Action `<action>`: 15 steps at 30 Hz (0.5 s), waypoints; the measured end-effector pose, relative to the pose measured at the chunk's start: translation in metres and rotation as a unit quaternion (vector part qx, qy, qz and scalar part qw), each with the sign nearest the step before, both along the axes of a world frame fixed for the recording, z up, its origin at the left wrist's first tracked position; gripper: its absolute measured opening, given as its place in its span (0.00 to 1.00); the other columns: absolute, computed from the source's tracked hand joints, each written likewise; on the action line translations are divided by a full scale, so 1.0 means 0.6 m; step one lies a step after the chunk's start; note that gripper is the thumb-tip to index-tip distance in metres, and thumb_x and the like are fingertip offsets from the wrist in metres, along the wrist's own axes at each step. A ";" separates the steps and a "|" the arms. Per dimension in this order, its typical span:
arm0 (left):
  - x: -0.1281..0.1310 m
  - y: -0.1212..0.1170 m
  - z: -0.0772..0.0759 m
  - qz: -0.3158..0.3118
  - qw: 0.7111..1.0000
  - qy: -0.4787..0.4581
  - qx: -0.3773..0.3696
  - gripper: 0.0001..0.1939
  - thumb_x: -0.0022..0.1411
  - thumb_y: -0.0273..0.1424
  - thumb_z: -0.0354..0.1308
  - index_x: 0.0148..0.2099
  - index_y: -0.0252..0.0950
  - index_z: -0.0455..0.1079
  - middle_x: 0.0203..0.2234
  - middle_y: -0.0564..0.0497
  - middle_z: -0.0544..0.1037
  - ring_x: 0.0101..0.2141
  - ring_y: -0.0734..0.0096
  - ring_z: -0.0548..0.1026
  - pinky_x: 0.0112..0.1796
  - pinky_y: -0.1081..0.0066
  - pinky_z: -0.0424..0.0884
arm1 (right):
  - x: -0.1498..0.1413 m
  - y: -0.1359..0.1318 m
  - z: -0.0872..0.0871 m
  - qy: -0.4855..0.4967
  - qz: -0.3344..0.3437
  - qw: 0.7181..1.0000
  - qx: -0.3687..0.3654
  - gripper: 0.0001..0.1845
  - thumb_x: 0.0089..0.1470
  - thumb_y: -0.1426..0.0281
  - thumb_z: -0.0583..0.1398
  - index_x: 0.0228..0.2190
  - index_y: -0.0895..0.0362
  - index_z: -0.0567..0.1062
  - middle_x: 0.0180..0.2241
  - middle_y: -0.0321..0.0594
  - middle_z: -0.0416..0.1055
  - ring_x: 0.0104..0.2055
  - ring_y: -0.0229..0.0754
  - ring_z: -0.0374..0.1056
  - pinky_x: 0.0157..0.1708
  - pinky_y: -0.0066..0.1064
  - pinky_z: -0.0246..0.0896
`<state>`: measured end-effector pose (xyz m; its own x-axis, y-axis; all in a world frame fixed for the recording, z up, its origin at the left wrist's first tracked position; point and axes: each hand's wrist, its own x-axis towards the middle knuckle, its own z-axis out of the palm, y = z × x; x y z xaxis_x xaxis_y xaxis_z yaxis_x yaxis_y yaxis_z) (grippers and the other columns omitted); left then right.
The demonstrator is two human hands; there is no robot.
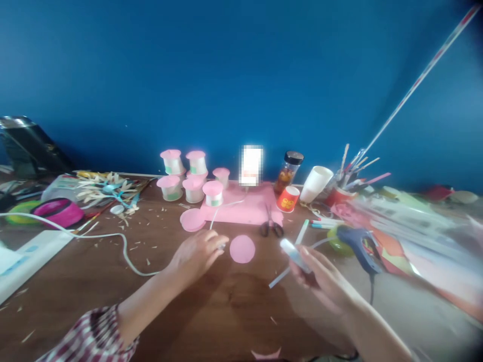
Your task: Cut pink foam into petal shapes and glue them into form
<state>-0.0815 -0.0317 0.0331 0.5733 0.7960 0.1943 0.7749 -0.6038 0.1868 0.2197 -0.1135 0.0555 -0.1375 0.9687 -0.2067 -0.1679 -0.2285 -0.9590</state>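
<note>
Clasping a smooth white tube, the right grip flanks a flat disc; left grip curled, contents unclear.

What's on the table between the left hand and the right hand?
In the head view, a pink disc, then, nearer the right hand, the end of a pale strip.

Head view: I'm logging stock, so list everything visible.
Wall: one, blue, behind
Table: one, brown, beneath
Pink-topped cups: at least six, white, left
Sheet: one, pink, centre
Disc: one, pink, front centre
Overlapping discs: uncounted, pink, left
Scissors: one, dark, sheet's edge
Jar: one, black lid, right
Small cup: one, red, before jar
Tilted cup: one, white, beside jar
Glue gun: one, blue-grey, right
Tube: one, white, front right
Clutter: uncounted, mixed, both sides
Left hand: one, beside disc
Right hand: one, holding tube
</note>
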 end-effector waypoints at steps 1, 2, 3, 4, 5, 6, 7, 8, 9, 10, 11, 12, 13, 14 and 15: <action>0.011 0.003 -0.004 0.001 1.000 0.014 -0.008 0.13 0.63 0.28 0.49 0.48 0.42 0.70 0.37 0.49 0.74 0.37 0.64 0.72 0.36 0.67 0.68 | -0.008 0.001 0.000 0.035 -0.003 0.999 -0.008 0.16 0.58 0.57 0.57 0.36 0.56 0.75 0.24 0.34 0.63 0.24 0.33 0.56 0.21 0.24 0.49; 0.020 0.007 -0.009 0.000 0.999 0.029 -0.016 0.13 0.62 0.28 0.50 0.48 0.41 0.70 0.36 0.48 0.74 0.37 0.63 0.72 0.37 0.66 0.68 | -0.015 0.002 0.000 0.062 -0.007 0.998 -0.012 0.16 0.58 0.57 0.58 0.38 0.56 0.76 0.25 0.35 0.64 0.25 0.33 0.57 0.22 0.24 0.50; 0.027 0.011 -0.012 0.003 0.999 0.044 -0.024 0.13 0.62 0.28 0.51 0.48 0.40 0.70 0.35 0.47 0.74 0.38 0.61 0.72 0.39 0.65 0.68 | -0.020 0.003 -0.001 0.084 -0.012 0.996 -0.017 0.16 0.57 0.58 0.59 0.39 0.57 0.76 0.26 0.36 0.66 0.26 0.34 0.59 0.23 0.24 0.52; 0.031 0.015 -0.016 0.005 0.998 0.057 -0.030 0.13 0.62 0.28 0.52 0.48 0.39 0.71 0.36 0.46 0.74 0.38 0.60 0.72 0.40 0.63 0.68 | -0.024 0.004 -0.001 0.099 -0.016 0.995 -0.022 0.16 0.56 0.58 0.60 0.40 0.57 0.76 0.26 0.37 0.67 0.26 0.34 0.60 0.23 0.24 0.54; 0.033 0.019 -0.019 0.006 0.997 0.070 -0.035 0.13 0.62 0.28 0.52 0.48 0.38 0.71 0.36 0.45 0.74 0.39 0.59 0.72 0.41 0.62 0.68 | -0.026 0.004 -0.001 0.108 -0.020 0.994 -0.028 0.16 0.55 0.58 0.61 0.40 0.57 0.76 0.27 0.38 0.68 0.27 0.35 0.61 0.24 0.25 0.55; 0.034 0.024 -0.022 0.008 0.996 0.080 -0.036 0.14 0.62 0.29 0.52 0.50 0.37 0.70 0.37 0.44 0.74 0.39 0.58 0.72 0.42 0.61 0.68 | -0.028 0.005 -0.001 0.113 -0.023 0.993 -0.035 0.17 0.54 0.59 0.62 0.40 0.57 0.77 0.28 0.39 0.69 0.28 0.36 0.63 0.25 0.26 0.56; 0.033 0.028 -0.023 0.009 0.995 0.088 -0.036 0.16 0.61 0.30 0.53 0.52 0.36 0.69 0.38 0.43 0.74 0.40 0.56 0.72 0.42 0.59 0.68 | -0.029 0.006 0.000 0.115 -0.025 0.992 -0.042 0.17 0.52 0.59 0.63 0.40 0.57 0.77 0.29 0.39 0.70 0.29 0.37 0.64 0.25 0.26 0.57; 0.032 0.031 -0.023 0.010 0.995 0.094 -0.036 0.19 0.61 0.31 0.55 0.54 0.34 0.67 0.39 0.42 0.74 0.40 0.55 0.72 0.42 0.58 0.68 | -0.029 0.006 -0.001 0.116 -0.026 0.992 -0.049 0.17 0.51 0.59 0.64 0.39 0.56 0.77 0.29 0.40 0.71 0.30 0.38 0.66 0.26 0.27 0.58; 0.031 0.032 -0.021 0.012 0.995 0.096 -0.034 0.22 0.59 0.31 0.57 0.56 0.33 0.65 0.39 0.41 0.74 0.41 0.53 0.72 0.43 0.57 0.68 | -0.030 0.007 -0.001 0.117 -0.027 0.991 -0.054 0.17 0.51 0.59 0.64 0.39 0.56 0.77 0.30 0.40 0.72 0.31 0.39 0.67 0.27 0.27 0.59; 0.029 0.030 -0.017 0.013 0.995 0.090 -0.029 0.25 0.58 0.32 0.58 0.57 0.32 0.64 0.40 0.40 0.75 0.42 0.52 0.72 0.43 0.56 0.68 | -0.030 0.007 -0.002 0.119 -0.028 0.991 -0.057 0.17 0.51 0.59 0.64 0.39 0.56 0.77 0.30 0.40 0.73 0.31 0.39 0.67 0.27 0.27 0.59; 0.027 0.024 -0.010 0.013 0.997 0.075 -0.020 0.27 0.57 0.32 0.60 0.58 0.31 0.63 0.42 0.39 0.74 0.43 0.51 0.72 0.44 0.55 0.68 | -0.030 0.008 -0.003 0.123 -0.030 0.990 -0.059 0.16 0.51 0.59 0.64 0.39 0.55 0.77 0.30 0.40 0.73 0.31 0.39 0.68 0.27 0.26 0.59; 0.025 0.013 0.000 0.009 0.999 0.051 -0.004 0.27 0.57 0.32 0.60 0.58 0.32 0.63 0.43 0.39 0.74 0.44 0.50 0.72 0.45 0.54 0.68 | -0.031 0.008 -0.005 0.128 -0.031 0.989 -0.061 0.15 0.52 0.59 0.64 0.39 0.55 0.77 0.30 0.40 0.73 0.31 0.38 0.68 0.27 0.26 0.59; 0.023 -0.004 0.012 0.004 1.000 -0.002 0.026 0.26 0.59 0.33 0.58 0.59 0.34 0.62 0.47 0.39 0.72 0.48 0.50 0.70 0.49 0.52 0.65 | -0.031 0.009 -0.006 0.133 -0.032 0.989 -0.063 0.15 0.52 0.60 0.63 0.39 0.55 0.76 0.30 0.39 0.73 0.31 0.37 0.68 0.27 0.25 0.59; 0.021 -0.025 0.024 -0.003 0.998 -0.052 0.043 0.24 0.61 0.35 0.56 0.59 0.37 0.62 0.50 0.40 0.71 0.51 0.51 0.68 0.50 0.51 0.64 | -0.031 0.009 -0.008 0.136 -0.034 0.988 -0.062 0.14 0.53 0.60 0.63 0.39 0.55 0.76 0.30 0.39 0.73 0.30 0.37 0.67 0.26 0.25 0.59; 0.019 -0.050 0.036 -0.011 0.994 -0.099 0.053 0.22 0.62 0.36 0.54 0.58 0.39 0.62 0.52 0.41 0.69 0.52 0.52 0.67 0.50 0.52 0.65 | -0.031 0.010 -0.010 0.137 -0.034 0.988 -0.059 0.14 0.53 0.60 0.63 0.39 0.55 0.76 0.30 0.39 0.73 0.30 0.37 0.67 0.26 0.25 0.59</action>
